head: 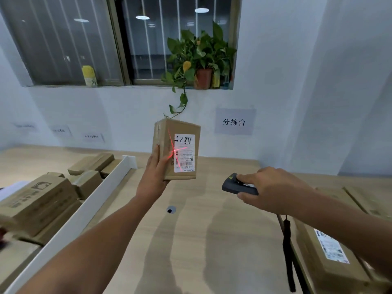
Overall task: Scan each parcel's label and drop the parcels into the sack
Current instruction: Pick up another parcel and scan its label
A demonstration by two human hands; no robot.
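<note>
- The left hand (156, 174) grips a parcel (177, 149) by its lower left edge and holds it upright in the air above the desk (191, 240), in front of the wall.
- The parcel is a brown cardboard box; its white label (184, 152) faces the camera, with handwritten digits at the top and barcodes below.
- A red laser cross (175, 150) falls on the label's left edge and spills onto the cardboard beside it.
- The right hand (270, 190) is clenched round a black scanner (233, 185), one finger lying on its top, its nose pointing toward the parcel, well apart from it.
- A black strap (287, 251) hangs below the right wrist.
- A second parcel (326, 257), label up, lies on the desk at the right, under the right forearm.
- Left of a white divider (70, 219), more boxes (40, 200) lie piled.
- A potted plant (201, 58) stands on the windowsill, and a paper sign (234, 122) is stuck to the wall.
</note>
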